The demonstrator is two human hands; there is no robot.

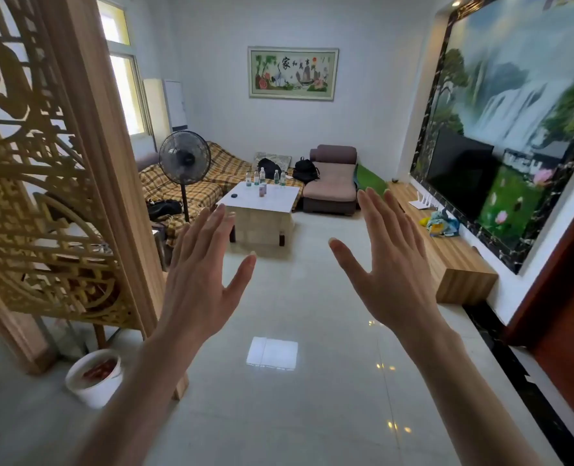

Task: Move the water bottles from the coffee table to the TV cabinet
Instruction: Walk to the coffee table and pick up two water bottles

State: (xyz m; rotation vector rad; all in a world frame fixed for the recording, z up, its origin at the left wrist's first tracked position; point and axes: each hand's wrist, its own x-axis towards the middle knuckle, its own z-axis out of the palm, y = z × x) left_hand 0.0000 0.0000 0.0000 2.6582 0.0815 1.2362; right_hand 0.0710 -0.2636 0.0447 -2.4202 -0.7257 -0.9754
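a: left hand and right hand: each grip spread flat, holding nothing.
b: water bottles?
a: upright on the desk, well ahead across the floor, slightly nearer the left hand. tv cabinet runs along the right wall.

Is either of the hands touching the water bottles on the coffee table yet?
Apart. In the head view both the left hand and right hand are raised, open and empty, while the water bottles stand on the coffee table far across the room.
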